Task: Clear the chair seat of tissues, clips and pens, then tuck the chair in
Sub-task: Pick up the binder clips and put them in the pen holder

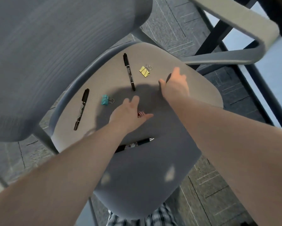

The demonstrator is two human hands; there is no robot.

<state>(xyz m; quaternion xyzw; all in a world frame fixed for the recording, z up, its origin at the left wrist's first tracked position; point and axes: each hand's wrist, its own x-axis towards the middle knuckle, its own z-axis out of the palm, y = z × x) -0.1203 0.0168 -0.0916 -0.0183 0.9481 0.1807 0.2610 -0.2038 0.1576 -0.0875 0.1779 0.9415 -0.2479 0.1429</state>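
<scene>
Seat: grey chair seat, filling the centre of the frame, backrest sitting at upper left, armrest running along the upper right.
Left hand: hovering over the middle of the seat, fingers spread and loose, gripping nothing.
Right hand: reaching toward the right side of the seat, thumb and fingers parted around a dark object; whether it is gripping it, I cannot tell.
Red clip: lying at centre frame, just beside the left thumb, partly hidden by that hand.
Teal clip: lying left of centre, near the left fingertips but apart from them.
Yellow clip: lying at upper centre, between the upper marker and the right hand.
Upper marker: black, lying nearly upright in the frame, lower tip sitting in the hands' shadow.
Left marker: black, lying slanted near the left rim of the seat.
Pen: black, lying below the left wrist at lower centre, one end passing under the forearm.
Floor: dark patterned carpet, showing around the seat.
</scene>
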